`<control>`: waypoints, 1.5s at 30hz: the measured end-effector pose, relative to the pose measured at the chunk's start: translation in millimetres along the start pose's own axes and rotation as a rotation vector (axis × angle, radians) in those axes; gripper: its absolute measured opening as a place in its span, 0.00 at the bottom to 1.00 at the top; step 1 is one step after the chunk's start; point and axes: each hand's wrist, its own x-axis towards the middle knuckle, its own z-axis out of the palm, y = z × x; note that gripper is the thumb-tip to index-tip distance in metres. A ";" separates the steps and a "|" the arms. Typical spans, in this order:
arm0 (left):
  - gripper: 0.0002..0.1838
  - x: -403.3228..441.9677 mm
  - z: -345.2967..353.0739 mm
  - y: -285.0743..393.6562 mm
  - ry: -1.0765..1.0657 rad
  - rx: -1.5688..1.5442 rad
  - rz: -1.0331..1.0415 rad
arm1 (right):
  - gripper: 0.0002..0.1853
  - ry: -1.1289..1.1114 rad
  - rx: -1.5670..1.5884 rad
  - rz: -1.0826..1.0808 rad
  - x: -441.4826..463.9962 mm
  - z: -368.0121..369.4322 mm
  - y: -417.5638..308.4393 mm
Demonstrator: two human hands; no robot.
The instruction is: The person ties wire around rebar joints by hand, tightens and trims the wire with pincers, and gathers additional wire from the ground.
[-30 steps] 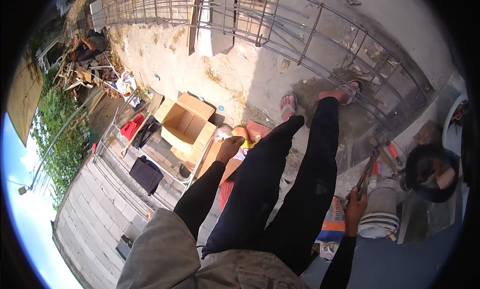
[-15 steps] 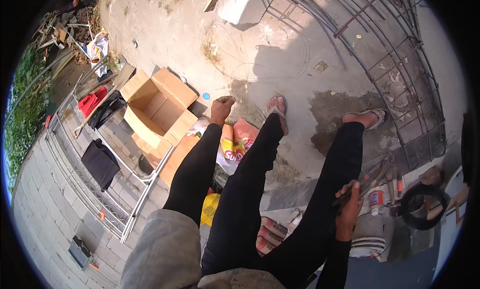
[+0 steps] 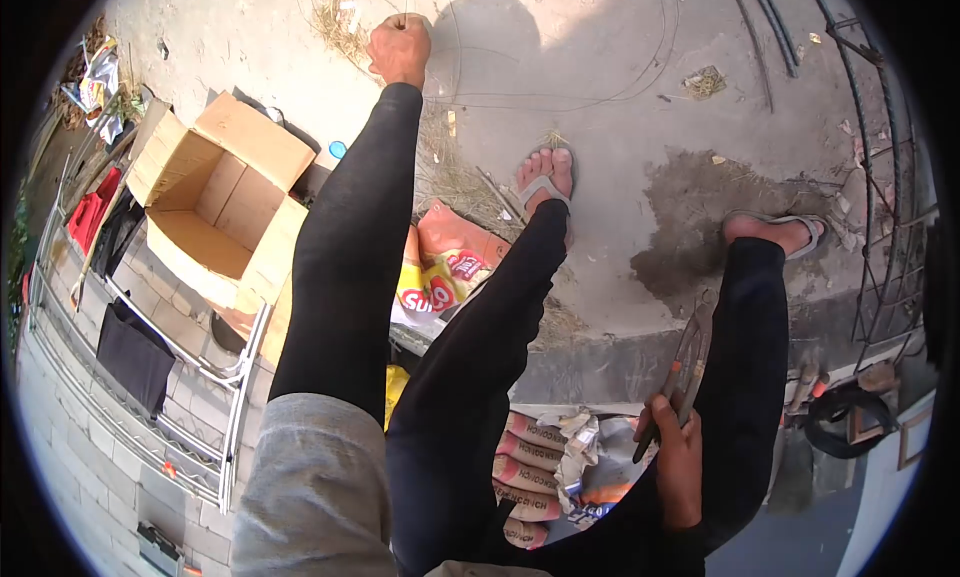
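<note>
My left hand is closed in a fist, knuckles up, over the concrete ground at the top. A thin wire loops over the ground beside it; whether the fingers grip any of it cannot be made out. Near my right knee, my right hand is wrapped round long-handled metal pincers, whose head points up and away from me. My feet, in grey flip-flops, rest apart on the ground.
An open cardboard box stands at the left beside a metal rack with dark cloths. A rebar cage lies at the right. Printed bags are below, a black coil lower right. A damp patch marks the ground.
My left hand has reached up and forward over the ground, staying closed. The pincers in my right hand now show plainly. The view has tilted down, with the rebar cage shifting to the right edge.
</note>
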 end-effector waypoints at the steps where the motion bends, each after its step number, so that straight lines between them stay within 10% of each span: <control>1: 0.17 -14.0 -18.7 7.4 0.075 -0.054 0.040 | 0.16 0.010 0.034 -0.012 2.5 0.5 4.0; 4: 0.15 -27.3 -65.7 -11.9 -0.016 -0.182 0.359 | 0.16 0.032 0.153 0.019 5.0 3.4 5.7; 7: 0.11 -43.6 -93.3 -43.5 -0.098 0.485 0.725 | 0.15 0.008 0.139 -0.001 6.9 5.4 3.2; 10: 0.09 -50.8 -80.5 -70.3 -0.336 0.549 0.681 | 0.15 -0.028 0.141 0.010 9.1 4.0 6.4; 14: 0.09 -86.0 -17.3 -86.3 -0.104 0.736 0.899 | 0.15 -0.017 0.100 0.038 10.1 5.7 7.8; 20: 0.09 -113.2 8.7 -72.4 -0.103 0.455 0.723 | 0.14 -0.014 0.047 0.036 9.7 3.5 5.9; 23: 0.17 -118.2 -50.5 -21.0 -0.245 -0.003 0.296 | 0.13 -0.030 0.039 0.032 11.3 0.1 12.9; 29: 0.22 -124.4 -228.1 3.8 0.275 -0.654 -0.021 | 0.15 -0.068 0.031 0.029 16.8 -5.8 18.7; 34: 0.21 -148.4 -298.5 -47.0 0.532 -0.401 -0.045 | 0.15 -0.034 0.073 0.018 23.1 -5.1 25.8; 45: 0.17 -229.1 44.9 -12.4 -0.263 -0.015 0.159 | 0.17 -0.041 -0.001 0.096 20.8 -10.6 29.1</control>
